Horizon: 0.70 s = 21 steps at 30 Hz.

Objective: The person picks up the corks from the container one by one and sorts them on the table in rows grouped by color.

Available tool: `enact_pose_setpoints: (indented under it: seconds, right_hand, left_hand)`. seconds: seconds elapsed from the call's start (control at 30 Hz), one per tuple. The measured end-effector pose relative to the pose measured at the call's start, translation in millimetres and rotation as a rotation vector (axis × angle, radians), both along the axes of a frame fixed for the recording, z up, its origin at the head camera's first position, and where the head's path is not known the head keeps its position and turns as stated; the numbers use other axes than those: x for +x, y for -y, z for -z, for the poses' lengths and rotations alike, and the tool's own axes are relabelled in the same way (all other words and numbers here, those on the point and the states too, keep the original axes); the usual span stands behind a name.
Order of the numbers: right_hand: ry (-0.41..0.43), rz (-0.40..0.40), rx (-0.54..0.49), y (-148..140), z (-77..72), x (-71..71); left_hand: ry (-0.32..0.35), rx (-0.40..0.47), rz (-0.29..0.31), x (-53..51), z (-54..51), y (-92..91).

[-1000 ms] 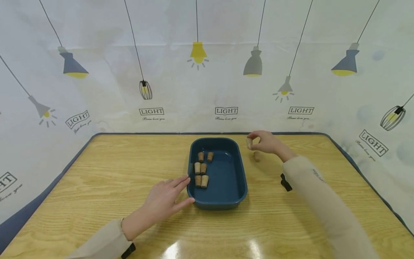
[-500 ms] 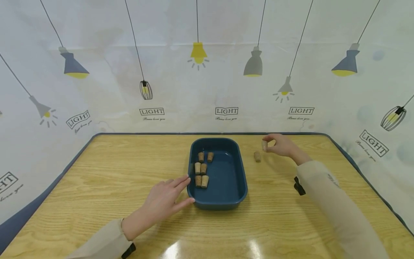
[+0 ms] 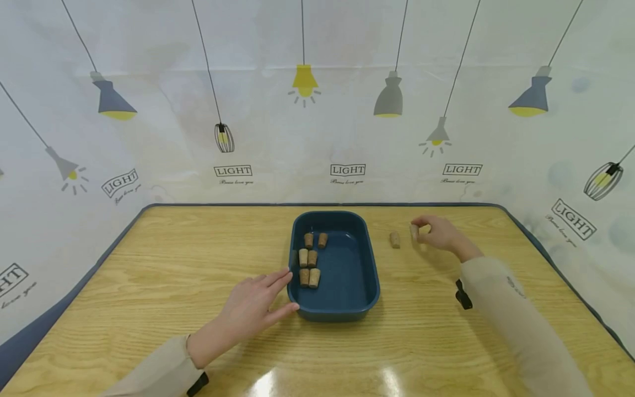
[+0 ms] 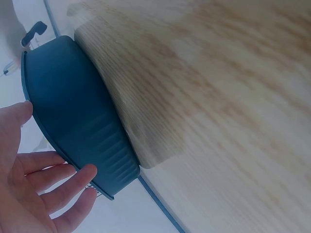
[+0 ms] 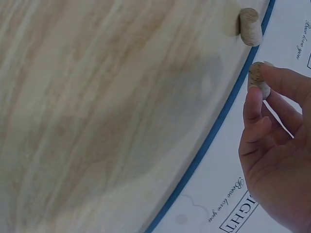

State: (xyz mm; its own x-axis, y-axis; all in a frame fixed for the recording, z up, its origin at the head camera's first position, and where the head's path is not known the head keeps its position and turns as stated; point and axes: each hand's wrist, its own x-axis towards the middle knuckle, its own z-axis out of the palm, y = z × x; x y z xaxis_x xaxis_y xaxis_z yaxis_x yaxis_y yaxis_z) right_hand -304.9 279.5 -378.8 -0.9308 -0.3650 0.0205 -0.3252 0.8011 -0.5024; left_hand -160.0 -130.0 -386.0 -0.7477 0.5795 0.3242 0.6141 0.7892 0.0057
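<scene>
cork (image 5: 257, 81) moved rightward, pinched between right fingers (image 5: 286, 83); left fingers (image 4: 73, 187) relaxed against tray (image 4: 77, 97).

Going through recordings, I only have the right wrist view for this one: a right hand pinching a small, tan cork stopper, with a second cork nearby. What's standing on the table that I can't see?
Observer: In the head view, a deep, dark blue rectangular tray with rounded corners stands to the left of the right hand.
Reviewer: Anything inside?
Observer: Yes, six small, tapered cork stoppers in tan and brown, gathered toward its left side.
Reviewer: Is anything touching it from outside?
Observer: Yes, the person's bare left hand touches its left side.
</scene>
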Motion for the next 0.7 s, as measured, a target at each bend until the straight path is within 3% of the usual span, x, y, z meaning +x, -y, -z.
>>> enact_pose_setpoints:
  seconds: [0.27,0.7]
  right_hand:
    - [0.010,0.011,-0.029,-1,15.9,0.0]
    - [0.030,0.016,-0.023,1,25.6,-3.0]
  left_hand:
    - [-0.002,-0.001,0.005,-0.5,0.9,0.7]
    - [-0.005,0.000,0.002,-1.4,2.2,0.9]
